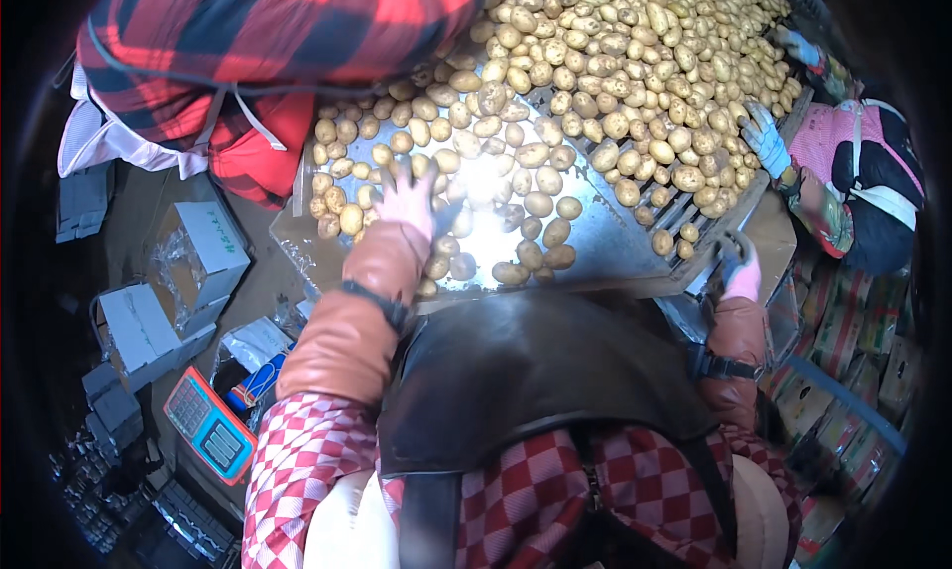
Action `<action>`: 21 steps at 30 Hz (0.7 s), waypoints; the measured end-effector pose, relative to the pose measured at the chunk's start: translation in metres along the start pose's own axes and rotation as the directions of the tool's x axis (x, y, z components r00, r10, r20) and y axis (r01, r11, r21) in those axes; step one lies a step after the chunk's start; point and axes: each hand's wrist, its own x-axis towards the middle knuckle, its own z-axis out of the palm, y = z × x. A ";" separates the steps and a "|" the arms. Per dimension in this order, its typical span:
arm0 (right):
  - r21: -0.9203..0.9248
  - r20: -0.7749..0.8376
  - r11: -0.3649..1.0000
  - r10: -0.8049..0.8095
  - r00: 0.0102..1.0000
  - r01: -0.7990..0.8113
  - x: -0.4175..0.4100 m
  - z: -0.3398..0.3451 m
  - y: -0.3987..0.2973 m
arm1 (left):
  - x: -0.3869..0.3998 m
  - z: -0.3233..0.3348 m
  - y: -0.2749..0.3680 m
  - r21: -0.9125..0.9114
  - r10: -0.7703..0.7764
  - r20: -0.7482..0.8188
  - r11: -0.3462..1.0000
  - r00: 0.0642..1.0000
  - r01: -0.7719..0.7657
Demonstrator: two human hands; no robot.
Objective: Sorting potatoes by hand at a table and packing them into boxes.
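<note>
Many potatoes (662, 70) cover a slatted rack (673, 212) and part of a smooth metal sheet (610, 241) before me. My left hand (407, 197), in a pink glove with dark fingertips, lies with its fingers spread among potatoes at the left part of the sheet. Whether its palm touches any of them is hidden. My right hand (736, 268), in a like glove, is at the right front edge of the table, below a few potatoes; its fingers look bent, and what it may hold cannot be made out. Bright glare hides some potatoes at the middle of the sheet.
A person in a red-and-black checked garment (282, 41) leans in at the upper left. Another person's blue-gloved hand (766, 141) rests at the rack's right edge. Cardboard boxes (212, 249) and a digital scale (210, 425) stand at lower left, and stacked cartons (848, 323) at right.
</note>
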 end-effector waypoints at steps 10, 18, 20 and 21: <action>0.043 0.752 0.865 -0.357 0.553 0.500 -0.078 0.216 -0.141 | -0.045 -0.004 0.035 -0.196 0.238 -0.136 0.945 0.962 -0.261; -0.287 0.577 0.490 -0.597 0.557 0.823 -0.026 0.275 -0.153 | -0.018 0.022 -0.010 -0.226 0.031 -0.366 0.966 0.930 -0.122; -0.228 0.746 0.379 -0.524 0.411 0.897 -0.076 0.271 -0.144 | -0.021 0.009 -0.004 -0.065 -0.154 -0.382 0.988 0.911 0.139; -0.246 0.812 0.253 -0.474 0.342 0.936 -0.100 0.268 -0.148 | -0.010 0.007 -0.004 -0.144 -0.156 -0.413 0.984 0.897 0.105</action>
